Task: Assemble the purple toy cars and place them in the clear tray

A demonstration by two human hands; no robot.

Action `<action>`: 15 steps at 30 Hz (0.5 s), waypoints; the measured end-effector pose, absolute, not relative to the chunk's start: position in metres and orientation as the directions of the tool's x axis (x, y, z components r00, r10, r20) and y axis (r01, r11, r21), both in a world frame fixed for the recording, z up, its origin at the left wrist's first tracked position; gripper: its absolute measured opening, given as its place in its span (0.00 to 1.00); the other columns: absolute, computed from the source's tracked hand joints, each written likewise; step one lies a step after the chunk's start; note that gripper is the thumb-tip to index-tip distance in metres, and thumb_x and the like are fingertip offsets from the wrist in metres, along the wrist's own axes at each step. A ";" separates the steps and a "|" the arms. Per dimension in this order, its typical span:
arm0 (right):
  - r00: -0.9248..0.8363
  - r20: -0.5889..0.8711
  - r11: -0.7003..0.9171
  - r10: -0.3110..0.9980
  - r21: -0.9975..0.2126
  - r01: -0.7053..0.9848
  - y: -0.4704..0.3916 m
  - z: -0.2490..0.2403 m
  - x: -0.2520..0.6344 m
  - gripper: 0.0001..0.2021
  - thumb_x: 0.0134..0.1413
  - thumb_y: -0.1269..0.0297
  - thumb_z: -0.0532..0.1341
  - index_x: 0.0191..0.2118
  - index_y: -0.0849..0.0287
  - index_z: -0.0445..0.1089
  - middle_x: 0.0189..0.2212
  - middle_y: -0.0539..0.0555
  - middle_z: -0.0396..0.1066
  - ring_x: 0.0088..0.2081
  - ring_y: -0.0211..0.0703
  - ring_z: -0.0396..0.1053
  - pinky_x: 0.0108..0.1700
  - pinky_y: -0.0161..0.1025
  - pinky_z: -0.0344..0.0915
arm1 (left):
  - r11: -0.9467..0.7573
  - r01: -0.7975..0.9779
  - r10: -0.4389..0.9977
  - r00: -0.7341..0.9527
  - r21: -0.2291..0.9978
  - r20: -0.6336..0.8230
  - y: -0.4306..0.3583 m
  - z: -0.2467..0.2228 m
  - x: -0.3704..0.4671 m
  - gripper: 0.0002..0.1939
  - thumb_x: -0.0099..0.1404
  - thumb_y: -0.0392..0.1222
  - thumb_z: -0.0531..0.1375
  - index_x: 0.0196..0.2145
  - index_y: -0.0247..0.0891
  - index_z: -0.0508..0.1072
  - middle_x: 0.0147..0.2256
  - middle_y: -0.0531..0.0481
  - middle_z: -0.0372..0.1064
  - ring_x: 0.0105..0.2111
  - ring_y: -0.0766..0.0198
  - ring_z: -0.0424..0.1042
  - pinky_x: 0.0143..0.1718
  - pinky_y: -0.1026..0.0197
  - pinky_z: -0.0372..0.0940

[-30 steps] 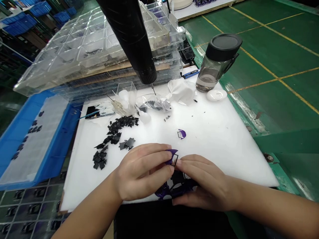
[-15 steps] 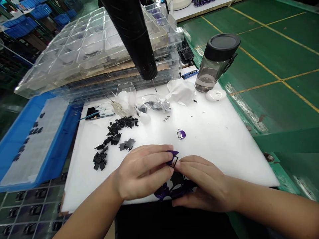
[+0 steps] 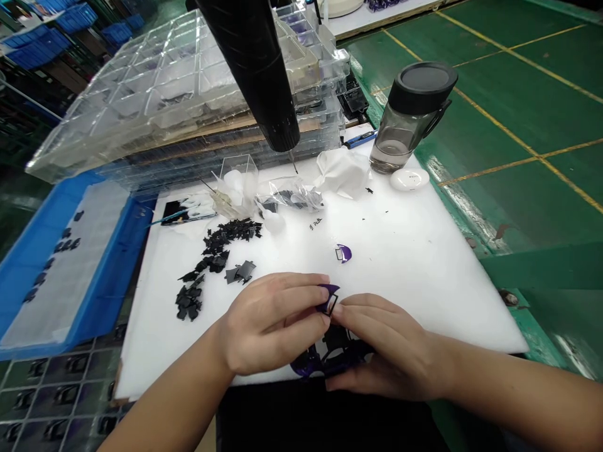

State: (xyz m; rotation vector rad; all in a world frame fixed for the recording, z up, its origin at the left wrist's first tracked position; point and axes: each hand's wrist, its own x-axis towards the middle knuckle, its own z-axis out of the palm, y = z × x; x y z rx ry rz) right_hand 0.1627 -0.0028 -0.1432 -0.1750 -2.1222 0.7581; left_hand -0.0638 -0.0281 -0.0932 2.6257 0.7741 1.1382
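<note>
My left hand (image 3: 276,323) pinches a small purple part with a black frame (image 3: 331,299) between thumb and fingers. Just below it, my right hand (image 3: 384,345) is closed around a purple-and-black model car body (image 3: 330,353) at the front edge of the white foam board (image 3: 452,295). The purple part is held close to the body; whether they touch is hidden by my fingers. A second purple part with a black frame (image 3: 345,253) lies on the board beyond my hands.
Small black parts (image 3: 230,232) lie in piles to the left, near dark flat pieces (image 3: 240,272). A black electric screwdriver (image 3: 264,81) hangs overhead, tip down. Clear compartment trays (image 3: 155,94), a blue bin (image 3: 101,270), a water bottle (image 3: 409,119) and a white oval case (image 3: 409,179) surround the board.
Almost nothing differs. Both hands keep their holds, and the view has shifted very slightly.
</note>
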 end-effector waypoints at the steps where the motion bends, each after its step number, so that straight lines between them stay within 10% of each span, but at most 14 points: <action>1: -0.629 0.679 0.807 0.379 -0.575 -0.135 -0.003 -0.142 0.163 0.39 0.52 0.60 0.70 0.63 0.76 0.54 0.45 0.66 0.71 0.50 0.49 0.69 0.52 0.42 0.69 | -0.848 0.391 0.529 0.573 0.358 0.626 -0.028 -0.094 -0.064 0.04 0.69 0.24 0.59 0.38 0.28 0.72 0.42 0.35 0.71 0.50 0.46 0.71 0.45 0.48 0.76; 15: -0.652 0.454 0.466 0.607 -0.868 -0.170 0.001 -0.145 0.166 0.43 0.47 0.63 0.72 0.67 0.58 0.54 0.47 0.60 0.69 0.47 0.46 0.70 0.48 0.42 0.72 | -0.677 0.479 0.713 0.238 0.559 0.659 -0.028 -0.107 -0.056 0.06 0.68 0.26 0.62 0.40 0.32 0.71 0.41 0.43 0.70 0.42 0.58 0.74 0.44 0.57 0.75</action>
